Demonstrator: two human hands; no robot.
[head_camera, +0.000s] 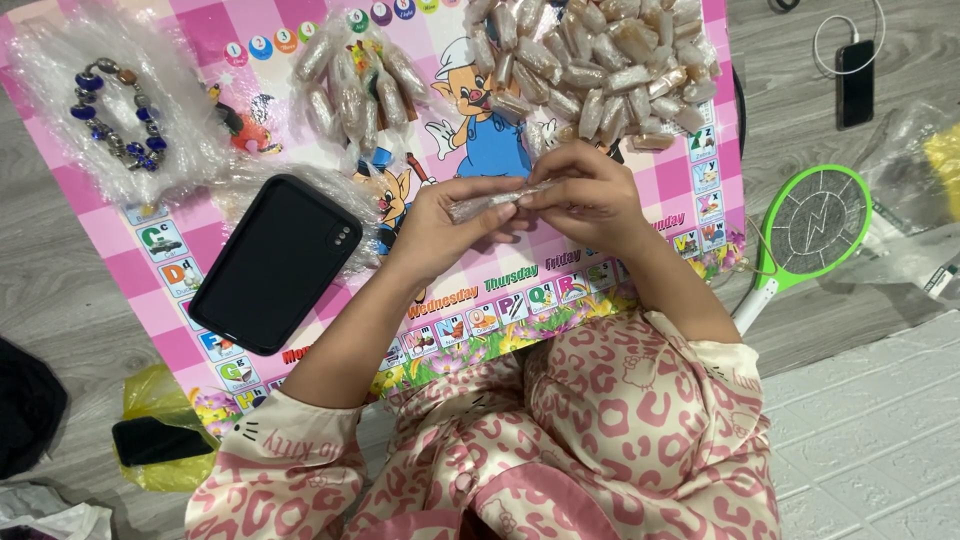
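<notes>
- The left hand (432, 228) and right hand (588, 192) meet over the pink mat (640, 250), each pinched shut on one end of a small clear-wrapped roll (488, 203) held level between them.
- The roll sits just above the mat's middle, near the person's lap, below the big pile (590, 70) of finished rolls at the mat's top.
- To wrap it well, I judge the fingers should keep the film taut, twist the ends in opposite ways and grip close to the filling so nothing slips out.
- A smaller bagged batch (358, 82) lies left of the pile; a black phone (275, 262) lies just beside the left wrist, clear of the work.
- A bracelet (115, 115) rests on plastic at the mat's far left.
</notes>
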